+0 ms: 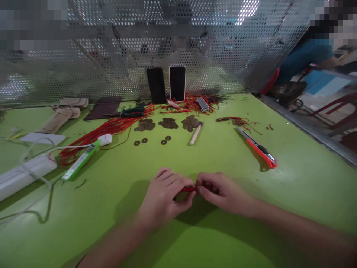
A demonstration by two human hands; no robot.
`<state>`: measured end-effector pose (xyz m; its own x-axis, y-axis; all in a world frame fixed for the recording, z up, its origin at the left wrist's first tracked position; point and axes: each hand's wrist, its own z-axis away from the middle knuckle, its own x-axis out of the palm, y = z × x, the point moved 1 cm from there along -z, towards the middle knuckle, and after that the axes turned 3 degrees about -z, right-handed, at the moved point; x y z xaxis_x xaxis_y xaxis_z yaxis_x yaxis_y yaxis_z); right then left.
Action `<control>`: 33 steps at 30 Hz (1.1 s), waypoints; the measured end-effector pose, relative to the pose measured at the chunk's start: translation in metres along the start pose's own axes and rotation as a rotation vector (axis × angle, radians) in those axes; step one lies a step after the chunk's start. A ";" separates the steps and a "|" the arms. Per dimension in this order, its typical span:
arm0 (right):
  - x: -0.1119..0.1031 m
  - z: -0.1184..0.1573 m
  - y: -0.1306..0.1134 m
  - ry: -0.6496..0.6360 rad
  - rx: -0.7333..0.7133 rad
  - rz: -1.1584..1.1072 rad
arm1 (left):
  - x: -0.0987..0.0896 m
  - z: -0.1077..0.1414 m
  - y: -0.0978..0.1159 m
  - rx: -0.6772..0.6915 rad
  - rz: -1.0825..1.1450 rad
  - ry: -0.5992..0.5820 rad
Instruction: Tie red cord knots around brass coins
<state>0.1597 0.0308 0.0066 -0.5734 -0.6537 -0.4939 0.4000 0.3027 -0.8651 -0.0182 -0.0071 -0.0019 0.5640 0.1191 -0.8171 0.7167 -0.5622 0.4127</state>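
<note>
Near the middle of the green table, my left hand (170,193) is closed on a short red braided cord (188,189). My right hand (220,191) pinches at the cord's right end, its fingertips almost touching those of my left hand; what lies between them is too small to make out. Beyond the hands are three piles of round coins with holes, one of them a middle pile (169,123), and a few loose coins (144,140). A pale stick (196,134) lies beside the right pile. To the right rests a red utility knife (258,149).
Red cords (103,134), a green-and-white stick-shaped item (82,160) and a white power strip (28,175) are on the left. Two phones, one white-framed (177,83), lean against a perforated metal screen (125,56). A person in blue (304,57) is at the far right.
</note>
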 end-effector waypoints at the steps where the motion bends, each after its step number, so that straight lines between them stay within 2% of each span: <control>1: 0.000 0.000 -0.001 -0.004 -0.007 0.005 | 0.000 0.000 0.000 0.000 0.002 0.001; 7: 0.002 -0.002 0.003 0.023 -0.043 0.118 | 0.000 0.001 0.001 -0.070 0.084 -0.089; 11: 0.005 0.001 0.010 0.062 -0.142 0.250 | -0.002 0.002 0.002 -0.143 0.167 -0.137; 16: 0.008 0.002 0.015 0.109 -0.242 0.346 | -0.001 0.002 0.001 -0.155 0.207 -0.141; 26: 0.006 0.000 0.013 0.125 -0.258 0.325 | 0.000 0.000 0.003 -0.194 0.272 -0.119; 33: 0.001 -0.001 0.011 0.183 -0.222 0.298 | -0.002 0.003 0.001 -0.308 0.316 -0.156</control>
<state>0.1630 0.0340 -0.0037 -0.5815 -0.3870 -0.7156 0.4152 0.6152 -0.6702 -0.0197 -0.0102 -0.0014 0.7226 -0.1562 -0.6734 0.6216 -0.2792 0.7319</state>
